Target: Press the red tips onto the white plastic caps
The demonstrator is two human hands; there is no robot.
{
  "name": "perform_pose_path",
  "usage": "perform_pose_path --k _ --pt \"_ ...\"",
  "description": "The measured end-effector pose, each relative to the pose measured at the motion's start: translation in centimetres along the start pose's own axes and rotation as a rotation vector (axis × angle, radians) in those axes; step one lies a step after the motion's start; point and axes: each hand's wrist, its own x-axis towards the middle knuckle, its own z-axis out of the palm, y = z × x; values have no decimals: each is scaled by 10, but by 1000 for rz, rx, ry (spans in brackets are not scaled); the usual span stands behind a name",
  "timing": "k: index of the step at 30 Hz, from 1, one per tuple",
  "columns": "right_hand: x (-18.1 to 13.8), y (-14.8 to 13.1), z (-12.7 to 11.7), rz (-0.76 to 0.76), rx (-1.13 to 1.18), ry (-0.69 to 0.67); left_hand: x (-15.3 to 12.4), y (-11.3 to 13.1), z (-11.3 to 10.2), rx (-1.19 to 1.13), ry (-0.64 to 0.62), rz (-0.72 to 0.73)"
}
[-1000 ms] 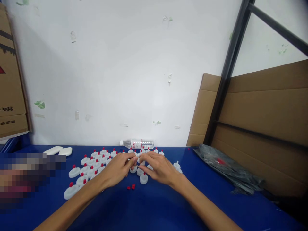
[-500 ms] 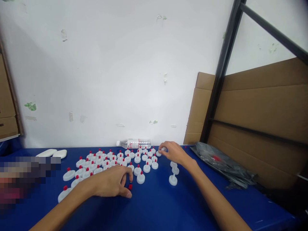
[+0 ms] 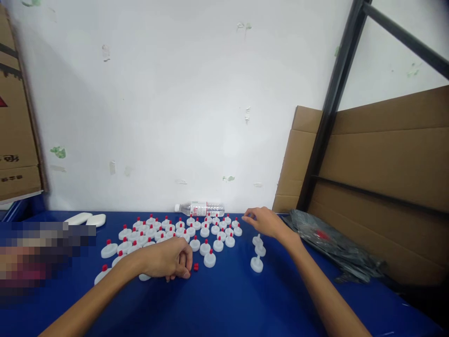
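Note:
My left hand [image 3: 167,257] rests low over the blue table with its fingers curled together; whatever may be in them is hidden. Just right of its fingertips lies a small red cap [image 3: 196,267]. My right hand [image 3: 264,222] is raised at the back right, thumb and forefinger apart, with nothing visible between them. Left of it stands a white nozzle lid with a red tip [image 3: 235,223]. Many more such lids [image 3: 209,259] spread leftward, some behind my left hand. Below my right hand stand white nozzle lids without red tips [image 3: 257,265].
A clear plastic bottle [image 3: 199,208] lies along the white wall. Two white oval objects [image 3: 96,220] sit at the back left. Grey plastic bags [image 3: 329,243] lie at the right, beside cardboard [image 3: 382,187] and a dark metal frame [image 3: 324,112]. A blurred-out area covers the left edge.
My left hand's fingers have closed, and the red cap now shows beside them. My right hand has let go of the lid at the back and drawn away to the right. The view shifted slightly.

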Motion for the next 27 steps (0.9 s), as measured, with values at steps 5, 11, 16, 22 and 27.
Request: perform_pose_path --k 5,11,16,22,27 --pt "-4 11 5 178 -73 -188 -1 -1 0 39 52 13" --pt "-5 -2 10 223 -114 -270 -2 10 0 120 230 74" --pt "-6 -7 8 174 -91 -138 -3 21 -1 167 462 188" --pt "-6 -19 3 -55 64 125 2 24 4 148 597 263" --pt "-12 -50 9 -305 161 254 8 21 3 200 702 300"
